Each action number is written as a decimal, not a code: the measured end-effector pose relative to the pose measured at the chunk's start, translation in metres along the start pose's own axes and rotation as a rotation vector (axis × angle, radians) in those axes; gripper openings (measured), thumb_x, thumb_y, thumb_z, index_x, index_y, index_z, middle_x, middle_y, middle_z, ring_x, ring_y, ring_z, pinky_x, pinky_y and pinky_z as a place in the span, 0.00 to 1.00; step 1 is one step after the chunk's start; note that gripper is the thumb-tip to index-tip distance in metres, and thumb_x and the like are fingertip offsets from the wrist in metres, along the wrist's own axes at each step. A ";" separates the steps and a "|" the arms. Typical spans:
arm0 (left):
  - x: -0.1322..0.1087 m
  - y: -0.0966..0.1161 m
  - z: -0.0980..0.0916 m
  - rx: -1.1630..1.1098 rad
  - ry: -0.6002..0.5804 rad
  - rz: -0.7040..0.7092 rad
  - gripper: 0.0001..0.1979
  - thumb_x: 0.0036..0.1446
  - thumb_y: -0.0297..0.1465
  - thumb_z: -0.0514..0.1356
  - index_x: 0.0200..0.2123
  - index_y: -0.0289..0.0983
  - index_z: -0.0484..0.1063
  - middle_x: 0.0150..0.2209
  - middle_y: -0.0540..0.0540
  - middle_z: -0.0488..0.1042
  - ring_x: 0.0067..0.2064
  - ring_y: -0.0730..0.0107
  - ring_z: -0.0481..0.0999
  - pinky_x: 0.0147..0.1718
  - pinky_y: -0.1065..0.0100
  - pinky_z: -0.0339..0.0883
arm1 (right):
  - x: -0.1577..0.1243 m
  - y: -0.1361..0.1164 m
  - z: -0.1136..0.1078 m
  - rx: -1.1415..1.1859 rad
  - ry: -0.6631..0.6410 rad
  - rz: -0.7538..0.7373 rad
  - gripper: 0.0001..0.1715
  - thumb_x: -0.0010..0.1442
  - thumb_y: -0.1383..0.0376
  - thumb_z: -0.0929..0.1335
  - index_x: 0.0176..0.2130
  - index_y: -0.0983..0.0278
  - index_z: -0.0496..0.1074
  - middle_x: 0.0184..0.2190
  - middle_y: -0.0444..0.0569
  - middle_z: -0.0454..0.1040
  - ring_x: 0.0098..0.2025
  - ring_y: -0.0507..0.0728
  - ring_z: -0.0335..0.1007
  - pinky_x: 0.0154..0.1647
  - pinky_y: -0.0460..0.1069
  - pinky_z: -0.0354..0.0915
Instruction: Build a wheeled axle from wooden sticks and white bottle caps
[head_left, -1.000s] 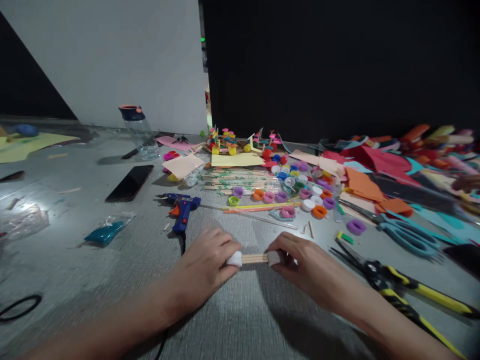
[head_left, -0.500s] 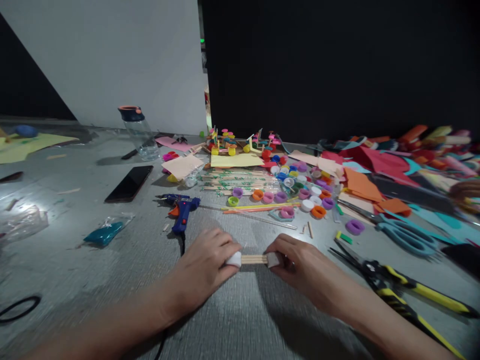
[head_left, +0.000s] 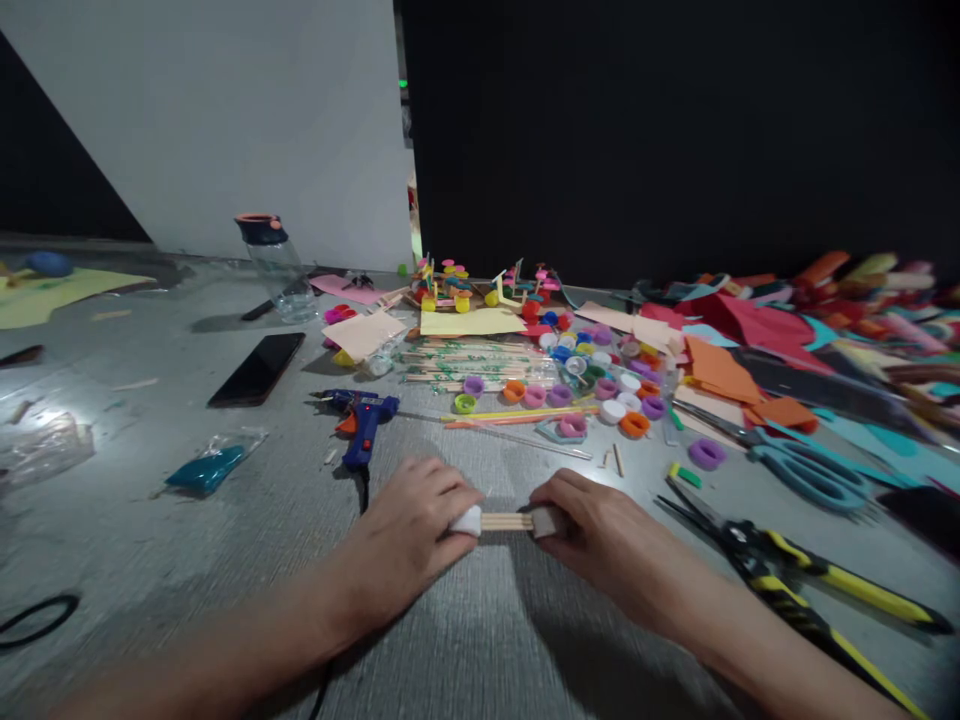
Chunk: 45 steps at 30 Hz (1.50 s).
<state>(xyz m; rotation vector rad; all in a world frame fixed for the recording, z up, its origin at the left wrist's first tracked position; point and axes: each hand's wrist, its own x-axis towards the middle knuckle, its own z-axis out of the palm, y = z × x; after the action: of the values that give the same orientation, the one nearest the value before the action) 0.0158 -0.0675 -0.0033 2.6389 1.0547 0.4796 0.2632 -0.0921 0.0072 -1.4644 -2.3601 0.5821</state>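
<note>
Black and white panels (head_left: 660,130) are standing beyond the grey table (head_left: 172,560), where pliers (head_left: 744,540) are lying at right. From afar, I am watching my left hand (head_left: 412,515) and right hand (head_left: 592,515), nearer than the glue gun (head_left: 367,425), clamping a white block (head_left: 468,521) and a greyish block (head_left: 544,521) respectively; pale sticks (head_left: 506,522) are spanning between those blocks.

White pieces (head_left: 468,521) partly hidden by hands (head_left: 411,518); black loop (head_left: 70,604) cropped at left; colourful pile (head_left: 829,272) blurred.
</note>
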 end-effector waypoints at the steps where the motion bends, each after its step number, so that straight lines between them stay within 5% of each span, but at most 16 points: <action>1: 0.000 0.000 0.000 0.002 -0.001 0.001 0.11 0.58 0.27 0.68 0.45 0.37 0.75 0.43 0.46 0.76 0.47 0.56 0.70 0.47 0.54 0.61 | -0.001 0.000 -0.001 -0.002 0.001 0.002 0.12 0.61 0.79 0.69 0.40 0.64 0.73 0.33 0.44 0.69 0.33 0.54 0.64 0.33 0.49 0.56; 11: -0.002 0.001 -0.004 -0.005 0.075 0.059 0.25 0.53 0.34 0.72 0.54 0.38 0.71 0.49 0.44 0.76 0.51 0.52 0.71 0.49 0.53 0.62 | -0.003 -0.001 -0.008 -0.040 -0.033 0.026 0.18 0.55 0.80 0.73 0.43 0.65 0.73 0.35 0.45 0.71 0.34 0.55 0.67 0.34 0.49 0.57; 16: -0.001 0.007 -0.016 -0.069 0.191 0.037 0.20 0.62 0.34 0.64 0.56 0.38 0.69 0.53 0.42 0.74 0.55 0.54 0.70 0.55 0.51 0.62 | -0.005 0.000 -0.013 -0.098 -0.062 0.040 0.21 0.53 0.78 0.76 0.45 0.65 0.72 0.38 0.46 0.73 0.37 0.57 0.69 0.36 0.50 0.60; 21: 0.000 0.005 -0.018 -0.038 -0.021 -0.036 0.30 0.51 0.30 0.69 0.58 0.38 0.69 0.54 0.40 0.73 0.55 0.47 0.71 0.53 0.47 0.64 | -0.004 -0.004 -0.015 -0.121 -0.049 0.048 0.13 0.57 0.78 0.71 0.39 0.63 0.72 0.34 0.46 0.73 0.33 0.56 0.69 0.32 0.49 0.58; 33: 0.001 0.001 -0.006 -0.192 0.009 -0.073 0.06 0.63 0.26 0.61 0.43 0.37 0.73 0.43 0.45 0.74 0.47 0.60 0.72 0.47 0.58 0.67 | -0.003 -0.003 -0.018 -0.181 -0.015 0.090 0.08 0.62 0.73 0.72 0.34 0.63 0.71 0.31 0.44 0.73 0.32 0.56 0.70 0.32 0.49 0.60; 42: 0.002 0.009 -0.019 -0.378 0.227 -0.122 0.05 0.64 0.27 0.61 0.43 0.41 0.71 0.43 0.50 0.74 0.46 0.67 0.73 0.47 0.64 0.67 | 0.000 0.007 -0.022 -0.316 0.079 0.136 0.03 0.64 0.68 0.73 0.39 0.64 0.75 0.37 0.51 0.77 0.40 0.65 0.76 0.36 0.54 0.65; 45: -0.002 0.013 -0.019 -0.444 0.334 -0.102 0.08 0.63 0.27 0.62 0.44 0.42 0.70 0.43 0.51 0.74 0.46 0.67 0.73 0.47 0.64 0.67 | -0.002 0.006 -0.023 -0.266 0.136 0.083 0.11 0.65 0.65 0.73 0.48 0.63 0.74 0.45 0.52 0.77 0.44 0.64 0.76 0.40 0.55 0.67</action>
<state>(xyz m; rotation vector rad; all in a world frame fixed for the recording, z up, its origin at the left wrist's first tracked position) 0.0151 -0.0765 0.0179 2.1493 1.0215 1.0261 0.2793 -0.0874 0.0246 -1.6621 -2.3476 0.1840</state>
